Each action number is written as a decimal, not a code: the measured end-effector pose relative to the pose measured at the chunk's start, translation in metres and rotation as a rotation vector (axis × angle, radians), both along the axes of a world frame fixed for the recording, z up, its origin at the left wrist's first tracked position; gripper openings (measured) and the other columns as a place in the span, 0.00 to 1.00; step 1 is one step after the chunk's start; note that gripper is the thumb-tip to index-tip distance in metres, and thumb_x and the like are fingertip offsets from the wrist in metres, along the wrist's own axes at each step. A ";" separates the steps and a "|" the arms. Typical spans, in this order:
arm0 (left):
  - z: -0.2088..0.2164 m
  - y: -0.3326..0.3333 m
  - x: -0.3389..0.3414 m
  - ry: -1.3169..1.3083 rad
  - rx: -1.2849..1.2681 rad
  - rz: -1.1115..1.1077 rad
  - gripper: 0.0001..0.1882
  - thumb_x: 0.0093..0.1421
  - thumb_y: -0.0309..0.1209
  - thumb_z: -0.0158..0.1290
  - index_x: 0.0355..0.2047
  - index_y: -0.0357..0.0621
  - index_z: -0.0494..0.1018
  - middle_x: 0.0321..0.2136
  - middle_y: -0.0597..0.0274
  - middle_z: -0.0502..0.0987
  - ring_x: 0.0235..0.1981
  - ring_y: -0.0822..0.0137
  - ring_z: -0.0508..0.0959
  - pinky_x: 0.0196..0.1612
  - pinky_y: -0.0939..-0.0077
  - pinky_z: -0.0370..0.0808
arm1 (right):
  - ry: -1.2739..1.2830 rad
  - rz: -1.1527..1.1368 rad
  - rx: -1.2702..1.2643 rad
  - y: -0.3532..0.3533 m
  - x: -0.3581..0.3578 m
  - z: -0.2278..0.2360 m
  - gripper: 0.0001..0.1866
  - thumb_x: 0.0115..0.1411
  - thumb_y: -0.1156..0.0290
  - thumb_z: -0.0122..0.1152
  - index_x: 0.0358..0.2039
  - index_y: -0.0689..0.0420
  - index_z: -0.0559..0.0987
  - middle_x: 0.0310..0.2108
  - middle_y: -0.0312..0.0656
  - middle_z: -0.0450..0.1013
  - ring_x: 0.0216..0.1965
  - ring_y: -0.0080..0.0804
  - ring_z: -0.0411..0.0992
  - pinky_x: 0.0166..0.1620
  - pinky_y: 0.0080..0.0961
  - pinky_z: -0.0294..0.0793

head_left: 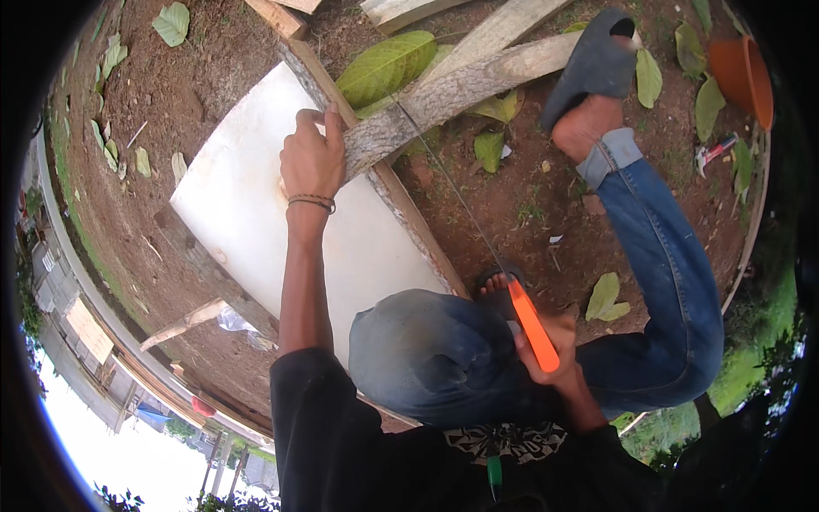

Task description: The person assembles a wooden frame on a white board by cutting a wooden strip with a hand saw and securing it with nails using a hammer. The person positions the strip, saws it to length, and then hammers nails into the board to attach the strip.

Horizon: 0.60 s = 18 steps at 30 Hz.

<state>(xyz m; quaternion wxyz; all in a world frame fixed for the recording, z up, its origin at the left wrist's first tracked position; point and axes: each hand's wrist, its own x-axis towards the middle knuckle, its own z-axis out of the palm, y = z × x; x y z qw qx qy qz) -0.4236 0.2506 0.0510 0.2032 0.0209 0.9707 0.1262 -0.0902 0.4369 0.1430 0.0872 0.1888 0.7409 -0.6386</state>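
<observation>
The right hand point(553, 346) was wrapped around the handle point(536, 328) of one saw point(527, 314) — light, I judged, its blade thin and bendy, best taken by that handle. Farther, the left hand point(313, 162), fingers bent, lay against one board's point(461, 91) near end; gripping or not, I cannot tell. The board, crossed by the blade, seemed stiff and rough — one foot point(590, 72) was at its far end.

"Where is this?"
"An open-air yard, where bare brown soil point(213, 94) lies scattered with large leaves point(388, 64), bright sky point(94, 444) shows at lower left and greenery point(763, 328) edges the right."
"A workplace, too?"
"A makeshift outdoor woodworking spot: rough timber point(478, 81), 1 orange-handled handsaw point(533, 328), ground underfoot."
</observation>
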 end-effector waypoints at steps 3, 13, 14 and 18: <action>-0.001 0.000 0.002 0.022 -0.008 -0.006 0.23 0.70 0.52 0.45 0.40 0.43 0.73 0.24 0.38 0.80 0.32 0.35 0.80 0.39 0.46 0.75 | 0.008 -0.059 0.018 0.011 0.036 0.040 0.04 0.50 0.78 0.64 0.25 0.67 0.79 0.14 0.44 0.68 0.16 0.42 0.73 0.24 0.31 0.71; -0.003 -0.004 0.008 -0.079 -0.028 0.012 0.21 0.68 0.51 0.48 0.40 0.45 0.72 0.24 0.36 0.80 0.31 0.33 0.80 0.36 0.43 0.75 | -0.023 0.019 0.061 0.016 0.040 0.019 0.04 0.48 0.78 0.61 0.21 0.65 0.76 0.15 0.46 0.69 0.16 0.42 0.73 0.27 0.31 0.75; 0.001 -0.004 0.001 -0.039 -0.034 0.017 0.20 0.68 0.50 0.48 0.40 0.44 0.71 0.24 0.35 0.79 0.30 0.33 0.80 0.36 0.43 0.75 | -0.041 0.011 0.094 0.020 0.053 0.036 0.06 0.48 0.76 0.62 0.22 0.67 0.78 0.17 0.48 0.72 0.19 0.44 0.77 0.33 0.31 0.79; -0.011 0.008 0.005 0.085 0.001 -0.022 0.19 0.67 0.48 0.51 0.38 0.43 0.73 0.17 0.43 0.77 0.25 0.38 0.80 0.32 0.47 0.75 | -0.044 0.114 0.074 0.014 -0.035 -0.005 0.08 0.54 0.75 0.60 0.20 0.64 0.76 0.12 0.41 0.67 0.16 0.37 0.75 0.25 0.27 0.73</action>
